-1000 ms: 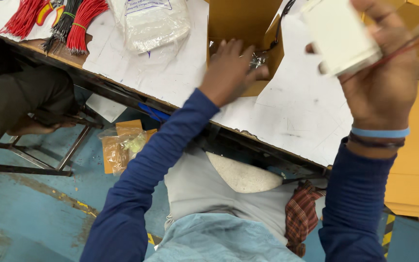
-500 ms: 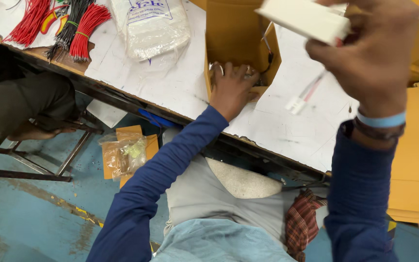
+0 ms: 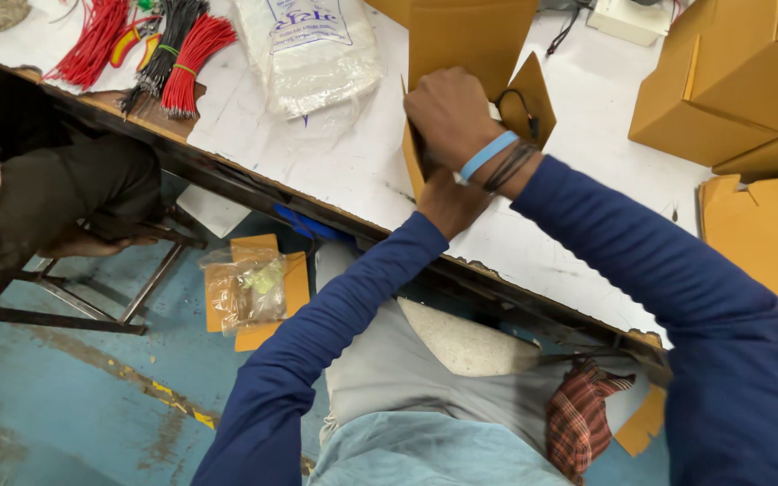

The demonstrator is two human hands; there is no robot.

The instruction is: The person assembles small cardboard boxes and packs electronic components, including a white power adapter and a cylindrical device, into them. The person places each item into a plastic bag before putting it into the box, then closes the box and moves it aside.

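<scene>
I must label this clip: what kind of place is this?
Probably a small assembly and packing workshop: bundled red and black wires on the white table, brown cardboard boxes, and both hands working at an open box.

Left of the clear plastic bag (image 3: pixel 310 56) sit red and black wire bundles (image 3: pixel 150 49); closed cardboard boxes (image 3: pixel 722 76) are stacked way off to its right.

Bright even overhead light, soft shadows, sharp, slight wide-angle distortion.
</scene>
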